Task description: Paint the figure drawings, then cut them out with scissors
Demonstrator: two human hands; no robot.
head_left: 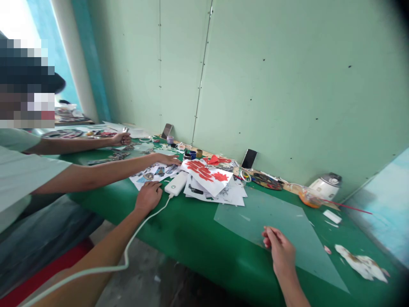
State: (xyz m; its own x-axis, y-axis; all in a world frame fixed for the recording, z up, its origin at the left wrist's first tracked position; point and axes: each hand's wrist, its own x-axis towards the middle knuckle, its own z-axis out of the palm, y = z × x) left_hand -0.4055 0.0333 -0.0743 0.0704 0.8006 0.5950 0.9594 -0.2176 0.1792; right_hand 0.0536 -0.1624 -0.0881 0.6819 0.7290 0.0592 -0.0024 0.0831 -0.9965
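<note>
My left hand [148, 198] rests at the near edge of the green table [179, 230], close to printed sheets [159, 171] and left of a white power bank [176, 184] with a cable. Its fingers are curled, and whatever may be under them is hidden. Over a clear sheet [275, 217] hovers my right hand [279, 248], with its thumb and fingers pressed together; anything between them is too small to make out. Between the hands lies a pile of papers, the top one a white sheet with red paint marks [220, 176].
At the left, a person [35, 170] reaches one hand toward the papers. Paint jars [192, 154], a phone [249, 158] and a palette [267, 181] stand along the wall. To the right are an orange bowl [309, 199], a kettle [326, 186] and a stained tissue [362, 263].
</note>
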